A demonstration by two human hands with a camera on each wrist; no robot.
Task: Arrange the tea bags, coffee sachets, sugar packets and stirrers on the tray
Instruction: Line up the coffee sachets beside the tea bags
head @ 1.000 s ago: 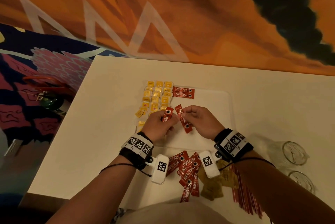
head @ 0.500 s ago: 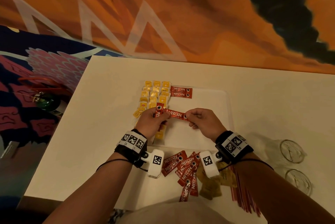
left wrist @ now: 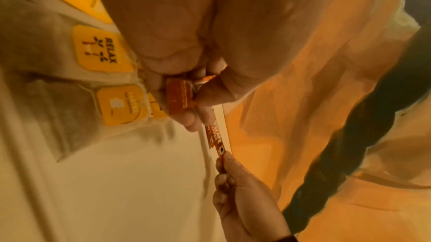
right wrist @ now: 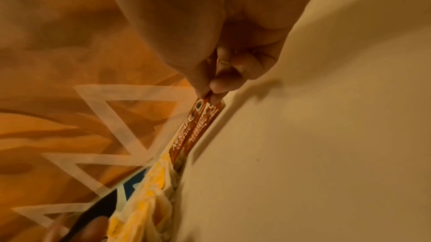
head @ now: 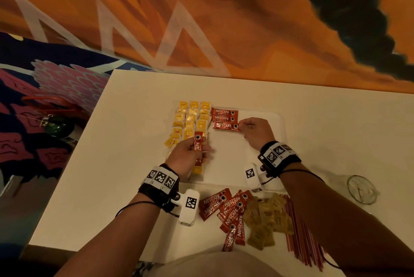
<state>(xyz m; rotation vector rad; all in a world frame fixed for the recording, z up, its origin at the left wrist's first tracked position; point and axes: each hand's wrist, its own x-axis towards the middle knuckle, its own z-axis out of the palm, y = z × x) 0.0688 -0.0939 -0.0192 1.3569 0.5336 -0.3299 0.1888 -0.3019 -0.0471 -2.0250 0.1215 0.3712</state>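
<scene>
A white tray (head: 272, 117) lies on the table with yellow-tagged tea bags (head: 190, 117) in rows at its left. Two red coffee sachets (head: 224, 115) lie side by side beside them. My right hand (head: 243, 124) pinches the right end of a third sachet (head: 225, 126), low over the tray just below those two; the same sachet (right wrist: 194, 128) shows edge-on in the right wrist view. My left hand (head: 197, 149) grips another red sachet (head: 198, 142) upright over the tea bags, its end (left wrist: 180, 96) showing between the fingers.
Near the table's front edge lie a heap of red coffee sachets (head: 226, 209), brown sugar packets (head: 266, 218) and a bundle of red stirrers (head: 300, 234). A glass (head: 361, 189) stands at the right. The tray's right half is bare.
My right hand carried its sachet up and to the right, from beside the left hand to just below the two lying sachets. The left hand stayed in place with its own sachet.
</scene>
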